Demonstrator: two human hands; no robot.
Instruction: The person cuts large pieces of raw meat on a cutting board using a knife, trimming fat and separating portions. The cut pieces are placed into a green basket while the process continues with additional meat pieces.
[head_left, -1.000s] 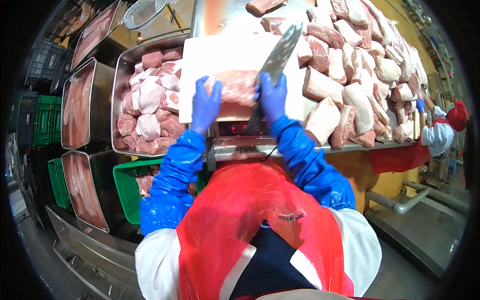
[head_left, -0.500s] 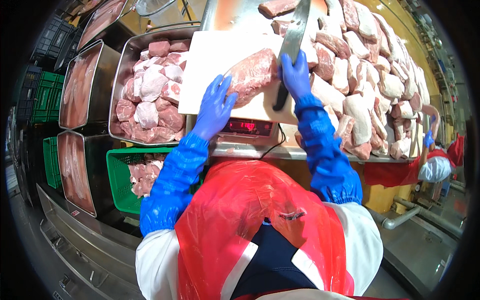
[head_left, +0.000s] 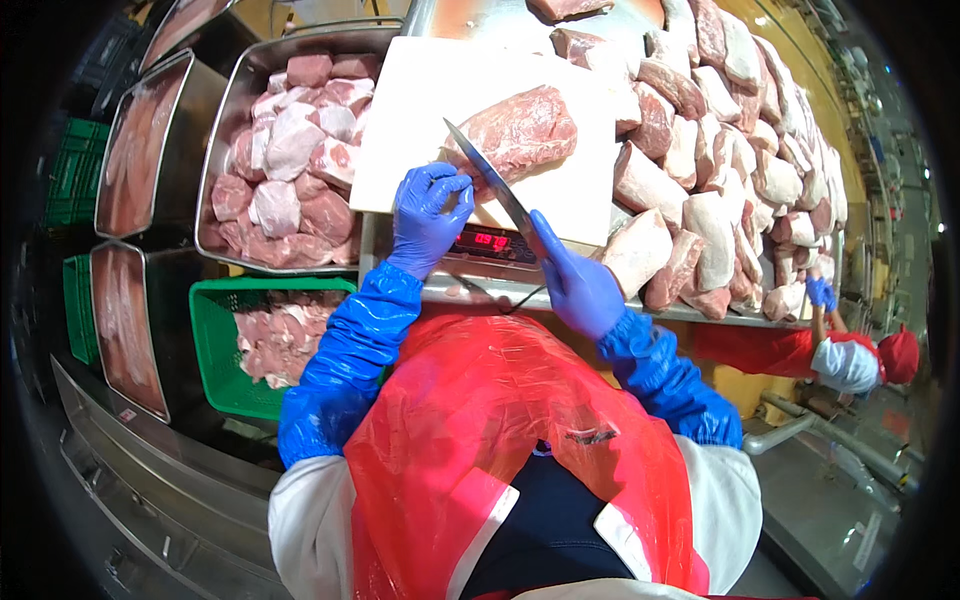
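"Gripping a long knife (head_left: 500,191), the right hand (head_left: 582,290) sits just beyond the red plastic apron (head_left: 480,420). Off to the left, a green basket (head_left: 215,340) holds pale trimmings (head_left: 280,345). What about the left hand (head_left: 432,220)?"

"Apart from the right one and slightly farther out, gloved fingers curled beside the meat's near-left end. I can't tell whether they touch it or pinch a scrap."

"And between the hands?"

"A digital scale (head_left: 488,241), its red display lit at the near edge of the white cutting board (head_left: 410,90)."

"So where's the meat?"

"On that board: a boneless pork loin piece (head_left: 525,130), I'd say, lying slantwise. The blade crosses its left end, tip pointing away and leftward. Whether the edge bites or only passes above, I can't make out."

"Which step would you call that?"

"Knife work on the left end, probably a trim. The next stroke would call for a steady loin and left fingers clear of the blade's line, as they're just beside it."

"Farther out?"

"A steel tray (head_left: 225,145) of cut pork chunks (head_left: 292,150) left of the board, a heap of pork pieces (head_left: 715,240) on the right, then a co-worker (head_left: 850,362) in a red cap at the heap's far side."
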